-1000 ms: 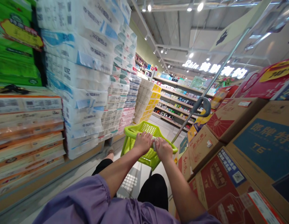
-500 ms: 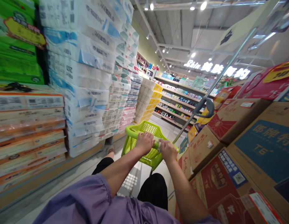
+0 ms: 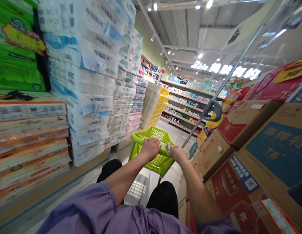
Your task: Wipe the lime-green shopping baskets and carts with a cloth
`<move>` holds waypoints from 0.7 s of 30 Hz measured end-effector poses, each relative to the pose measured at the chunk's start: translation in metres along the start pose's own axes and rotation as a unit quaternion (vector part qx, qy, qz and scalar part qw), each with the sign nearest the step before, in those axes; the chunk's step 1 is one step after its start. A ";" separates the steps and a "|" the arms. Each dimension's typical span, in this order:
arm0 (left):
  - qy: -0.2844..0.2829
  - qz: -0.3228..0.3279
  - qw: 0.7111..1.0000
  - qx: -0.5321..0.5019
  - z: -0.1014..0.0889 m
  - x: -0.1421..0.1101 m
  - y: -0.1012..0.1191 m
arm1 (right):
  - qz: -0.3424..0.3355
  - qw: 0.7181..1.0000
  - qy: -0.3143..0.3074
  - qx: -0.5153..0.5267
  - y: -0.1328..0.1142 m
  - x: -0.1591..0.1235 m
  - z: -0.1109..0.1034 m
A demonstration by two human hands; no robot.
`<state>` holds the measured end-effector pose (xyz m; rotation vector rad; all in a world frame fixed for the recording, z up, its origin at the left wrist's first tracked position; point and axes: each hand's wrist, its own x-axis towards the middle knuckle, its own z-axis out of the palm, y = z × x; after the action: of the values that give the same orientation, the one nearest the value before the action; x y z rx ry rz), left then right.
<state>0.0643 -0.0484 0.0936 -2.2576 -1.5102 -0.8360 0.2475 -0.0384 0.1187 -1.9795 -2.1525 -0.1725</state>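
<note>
A lime-green shopping cart (image 3: 153,165) with a perforated basket is in front of my knees. My left hand (image 3: 150,149) is closed over the middle of its green handle (image 3: 140,139). To the right, my right hand (image 3: 178,154) is closed around a small crumpled white tissue (image 3: 169,149), which is pressed against the handle's right part. The fingers of my right hand partly cover the tissue and the handle's end.
Tall stacks of wrapped paper packs (image 3: 89,84) line the left side, with orange-edged packs (image 3: 31,143) nearer. Cardboard cartons (image 3: 265,149) crowd the right, beside a slanting metal pole (image 3: 197,125) with a grey holder. Stocked shelves (image 3: 182,104) stand ahead beyond the tiled floor.
My right hand has moved right along the handle with the tissue, away from my left hand. The left hand has stayed on the handle. My left foot has gone out of sight.
</note>
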 end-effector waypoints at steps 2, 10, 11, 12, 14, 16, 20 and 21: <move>-0.004 0.002 1.000 -0.001 0.001 0.001 -0.006 | -0.002 0.999 0.039 0.001 -0.005 -0.007 0.007; -0.023 -0.005 1.000 -0.015 0.007 0.009 -0.023 | 0.036 0.998 0.027 0.037 -0.013 -0.006 0.009; -0.025 -0.011 0.999 -0.016 0.009 0.010 -0.023 | 0.046 0.998 0.001 0.047 -0.013 -0.001 0.006; -0.026 -0.023 0.999 -0.016 0.011 0.011 -0.023 | 0.053 0.997 -0.011 0.053 -0.015 0.004 0.004; -0.019 -0.064 0.998 -0.014 0.017 0.011 -0.023 | 0.069 0.996 0.001 0.051 -0.021 0.010 0.006; -0.002 -0.106 0.994 -0.010 0.025 0.010 -0.024 | 0.068 0.996 0.043 0.026 -0.031 0.014 0.012; 0.016 -0.105 0.994 -0.010 0.036 0.007 -0.033 | 0.013 0.994 0.108 -0.019 -0.051 0.019 0.025; 0.014 -0.100 0.995 -0.012 0.037 0.007 -0.036 | 0.003 0.994 0.105 -0.017 -0.054 0.021 0.026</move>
<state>0.0444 -0.0081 0.0660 -2.1273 -1.7428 -0.9405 0.1900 -0.0173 0.1016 -1.8917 -2.0218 -0.3994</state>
